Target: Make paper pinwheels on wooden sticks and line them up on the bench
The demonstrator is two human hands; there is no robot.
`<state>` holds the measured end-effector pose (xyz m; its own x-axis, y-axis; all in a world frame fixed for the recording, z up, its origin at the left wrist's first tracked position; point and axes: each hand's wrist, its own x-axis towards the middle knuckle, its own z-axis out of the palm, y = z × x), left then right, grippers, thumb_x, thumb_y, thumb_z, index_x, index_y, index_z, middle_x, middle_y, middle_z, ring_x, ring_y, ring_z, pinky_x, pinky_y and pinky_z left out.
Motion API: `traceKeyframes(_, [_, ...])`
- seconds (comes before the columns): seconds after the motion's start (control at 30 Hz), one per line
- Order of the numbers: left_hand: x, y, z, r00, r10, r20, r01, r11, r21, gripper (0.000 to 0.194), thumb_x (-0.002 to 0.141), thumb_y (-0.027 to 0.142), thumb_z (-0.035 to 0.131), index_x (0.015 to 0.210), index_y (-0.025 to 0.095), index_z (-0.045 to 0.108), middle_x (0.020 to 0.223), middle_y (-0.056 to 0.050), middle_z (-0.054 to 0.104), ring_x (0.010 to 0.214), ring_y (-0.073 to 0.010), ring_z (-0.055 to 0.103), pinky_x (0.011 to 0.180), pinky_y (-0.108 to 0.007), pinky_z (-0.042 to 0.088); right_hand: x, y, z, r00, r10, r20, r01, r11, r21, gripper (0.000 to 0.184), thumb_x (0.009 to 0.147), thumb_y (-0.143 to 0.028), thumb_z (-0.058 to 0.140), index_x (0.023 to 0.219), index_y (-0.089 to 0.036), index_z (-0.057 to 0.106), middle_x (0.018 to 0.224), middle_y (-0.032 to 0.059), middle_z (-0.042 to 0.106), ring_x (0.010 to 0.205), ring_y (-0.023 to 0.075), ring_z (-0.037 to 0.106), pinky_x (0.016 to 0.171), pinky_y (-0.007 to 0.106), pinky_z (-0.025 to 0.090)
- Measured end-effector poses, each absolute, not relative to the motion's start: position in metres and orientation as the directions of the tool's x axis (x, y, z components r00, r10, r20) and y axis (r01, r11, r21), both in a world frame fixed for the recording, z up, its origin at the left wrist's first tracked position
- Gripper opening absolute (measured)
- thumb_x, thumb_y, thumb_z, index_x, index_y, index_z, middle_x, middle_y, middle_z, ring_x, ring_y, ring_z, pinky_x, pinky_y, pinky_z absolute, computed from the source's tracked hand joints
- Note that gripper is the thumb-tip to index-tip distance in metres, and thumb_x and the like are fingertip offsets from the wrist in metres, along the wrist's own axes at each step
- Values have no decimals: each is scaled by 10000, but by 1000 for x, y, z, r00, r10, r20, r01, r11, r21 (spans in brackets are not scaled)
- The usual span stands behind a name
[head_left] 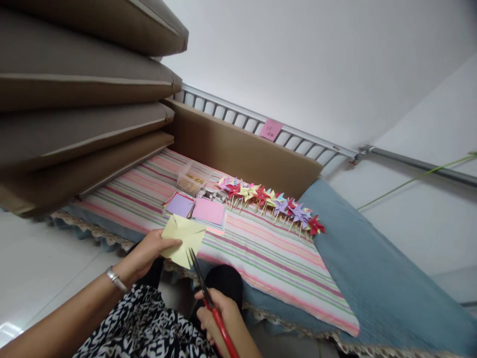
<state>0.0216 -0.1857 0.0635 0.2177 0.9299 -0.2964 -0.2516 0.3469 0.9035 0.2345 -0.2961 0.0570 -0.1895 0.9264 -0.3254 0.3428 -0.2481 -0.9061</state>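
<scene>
Between the thumb and fingers of my left hand (pixel 151 248) is a square of pale yellow paper (pixel 184 233), with slits running in from its corners. My right hand (pixel 223 313) grips a pair of red-handled scissors (pixel 208 298). Their dark blades point up at the lower right corner of the paper, against its edge; whether they are cutting I cannot tell. Just beyond the paper lie a stack of purple paper squares (pixel 180 204) and a stack of pink paper squares (pixel 209 211).
Paper pinwheels on sticks (pixel 261 195) lie in a row on the striped cloth (pixel 268 248). A clear plastic box (pixel 192 178) holds thin sticks. Stacked cushions (pixel 85 89) rise at the left. Behind stands a brown board (pixel 238 149) before a radiator with a pink note (pixel 271 129).
</scene>
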Motion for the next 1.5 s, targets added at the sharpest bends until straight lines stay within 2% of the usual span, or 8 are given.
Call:
traceKeyframes(0.17, [21,-187,62,219,932,-289,-235,337,912,385,596,310,778,887,68,704,742,-113,744,601,-215,650,507,-267,438,232,-299,60,-146,916,-374,377,-298,-877,346,760,-475,669,945,-183,677,505,-54,472,398,77,379,392,193,270])
traceKeyframes(0.33, [23,-189,64,244,925,-290,-258,350,901,369,603,303,775,881,73,698,731,-106,739,621,-217,653,567,-285,466,229,-299,64,-151,916,-373,352,-303,-886,335,756,-478,673,918,-185,684,476,-61,453,386,76,365,385,194,247])
traceKeyframes(0.67, [26,-192,68,252,924,-287,-271,352,896,367,553,315,794,824,84,704,667,-81,717,603,-222,642,581,-295,466,225,-298,64,-133,935,-330,374,-261,-890,352,744,-492,681,909,-182,696,487,-51,472,411,83,372,409,201,264])
traceKeyframes(0.93, [26,-192,71,267,920,-288,-298,363,883,363,569,283,788,853,69,714,710,-97,736,618,-215,647,600,-292,476,225,-297,58,-127,948,-292,378,-226,-898,337,755,-488,675,877,-174,680,474,-65,416,414,80,363,420,201,267])
traceKeyframes(1.5, [26,-192,72,264,916,-303,-287,374,882,403,563,262,779,897,44,717,784,-127,762,642,-223,668,612,-291,493,226,-295,54,-174,952,-251,439,-153,-885,192,813,-369,619,842,-181,645,494,-72,396,446,85,364,460,206,290])
